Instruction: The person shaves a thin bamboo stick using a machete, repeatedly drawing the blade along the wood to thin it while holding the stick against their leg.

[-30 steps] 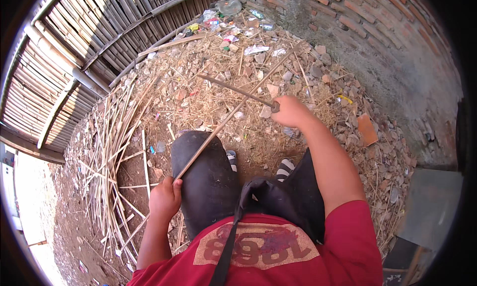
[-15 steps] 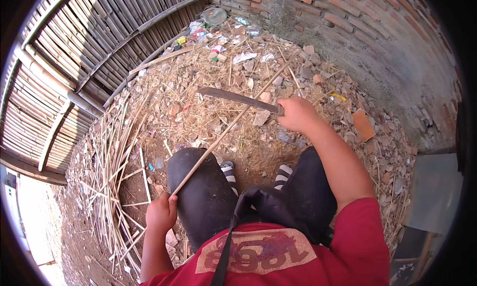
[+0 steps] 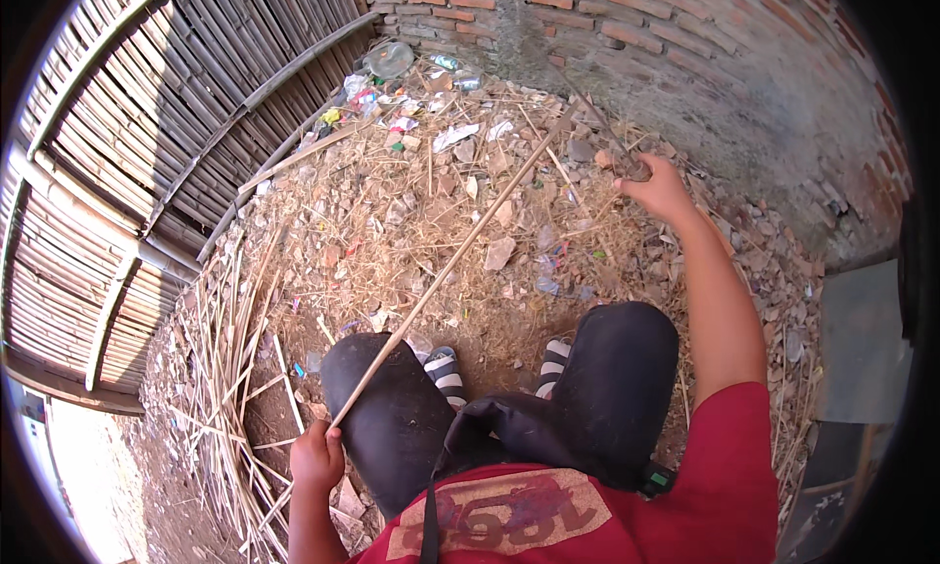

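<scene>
My left hand (image 3: 316, 459), beside my left knee, is closed around the lower part of a long, thin bamboo strip (image 3: 443, 273). The strip slants up and to the right across my left thigh, its far end over the rubble. Farther off, my right hand (image 3: 658, 189) grips a machete (image 3: 611, 135) by its handle. Its blade points up and left, close to the strip's far end and partly blurred against the ground and wall. Whether blade and strip touch, I cannot tell.
Many loose bamboo strips (image 3: 217, 383) lie in a pile at my left. Rubble and dry straw (image 3: 392, 231) cover the ground, with litter (image 3: 455, 136) toward the back. A bamboo wall (image 3: 211, 94) stands left, a brick wall (image 3: 725, 84) right, and a grey panel (image 3: 862, 344) at the right edge.
My right hand has moved up and right with the machete, whose blade swung from lying across the strip's middle to near its far end. My left hand keeps its hold.
</scene>
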Tool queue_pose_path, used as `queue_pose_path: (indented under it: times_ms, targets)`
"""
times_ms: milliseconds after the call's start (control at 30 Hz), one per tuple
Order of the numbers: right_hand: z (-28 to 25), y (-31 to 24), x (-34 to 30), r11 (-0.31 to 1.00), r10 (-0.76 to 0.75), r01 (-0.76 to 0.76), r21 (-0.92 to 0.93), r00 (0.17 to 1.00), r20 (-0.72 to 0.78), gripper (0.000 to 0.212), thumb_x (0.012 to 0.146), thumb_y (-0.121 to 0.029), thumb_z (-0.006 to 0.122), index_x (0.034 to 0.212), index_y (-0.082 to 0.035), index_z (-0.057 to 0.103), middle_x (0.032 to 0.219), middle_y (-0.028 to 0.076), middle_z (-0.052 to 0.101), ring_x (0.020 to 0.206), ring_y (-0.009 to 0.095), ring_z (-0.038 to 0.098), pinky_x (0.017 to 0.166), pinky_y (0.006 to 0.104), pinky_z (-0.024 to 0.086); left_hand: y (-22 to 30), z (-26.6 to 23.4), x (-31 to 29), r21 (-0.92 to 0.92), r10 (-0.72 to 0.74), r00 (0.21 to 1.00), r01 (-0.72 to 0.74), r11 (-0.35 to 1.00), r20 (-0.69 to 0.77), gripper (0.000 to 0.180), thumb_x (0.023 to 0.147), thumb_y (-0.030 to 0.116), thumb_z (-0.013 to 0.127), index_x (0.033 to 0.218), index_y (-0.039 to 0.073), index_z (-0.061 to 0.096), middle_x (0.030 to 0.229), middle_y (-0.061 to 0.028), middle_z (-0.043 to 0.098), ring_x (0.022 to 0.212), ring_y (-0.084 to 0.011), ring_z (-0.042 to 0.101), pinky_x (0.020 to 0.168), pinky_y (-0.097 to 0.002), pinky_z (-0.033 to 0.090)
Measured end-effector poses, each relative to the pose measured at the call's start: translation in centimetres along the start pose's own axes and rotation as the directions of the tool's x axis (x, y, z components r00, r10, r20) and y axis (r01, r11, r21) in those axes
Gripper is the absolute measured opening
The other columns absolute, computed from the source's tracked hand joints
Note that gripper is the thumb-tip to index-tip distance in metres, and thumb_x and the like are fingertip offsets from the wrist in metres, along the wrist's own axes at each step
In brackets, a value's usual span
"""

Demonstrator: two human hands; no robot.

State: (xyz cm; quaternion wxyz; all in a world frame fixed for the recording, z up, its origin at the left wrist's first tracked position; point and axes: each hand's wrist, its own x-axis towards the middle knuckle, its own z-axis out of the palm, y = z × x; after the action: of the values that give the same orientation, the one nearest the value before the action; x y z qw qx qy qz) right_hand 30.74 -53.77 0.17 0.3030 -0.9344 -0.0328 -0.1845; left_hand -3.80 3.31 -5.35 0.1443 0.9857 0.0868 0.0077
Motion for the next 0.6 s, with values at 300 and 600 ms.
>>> queue_pose_path:
  times_ms: [300,600]
  targets:
    - [-2.7,-6.6,-1.7,0.815,0.102,-0.223,0.534,0.963,0.248,0.037,0.087,-0.033,0.079,0.098,0.000,0.067,0.072,-0.002,0.058,0.066,0.013,0.055,0.064,0.0332,0.044,-0.2,-7.3,5.1,0.344,0.016,0.996,0.016,0.939,-0.091,0.032,0.100,0.037,0.057,0.091,0.007,0.062,0.083,-0.0166,0.067,0.075,-0.0412,0.066,0.065,-0.0530,0.050]
    - [5.9,-12.9,-2.9,0.816,-0.160,-0.218,0.535,0.805,0.571,0.037,0.080,-0.030,0.083,0.102,-0.002,0.070,0.082,0.001,0.064,0.077,0.014,0.058,0.073,0.0327,0.047,4.4,-19.1,14.9,0.773,0.529,0.844,-0.391,0.500,0.085,0.039,0.092,0.052,0.065,0.086,0.014,0.061,0.079,-0.0027,0.062,0.081,-0.0244,0.063,0.081,-0.0412,0.048]
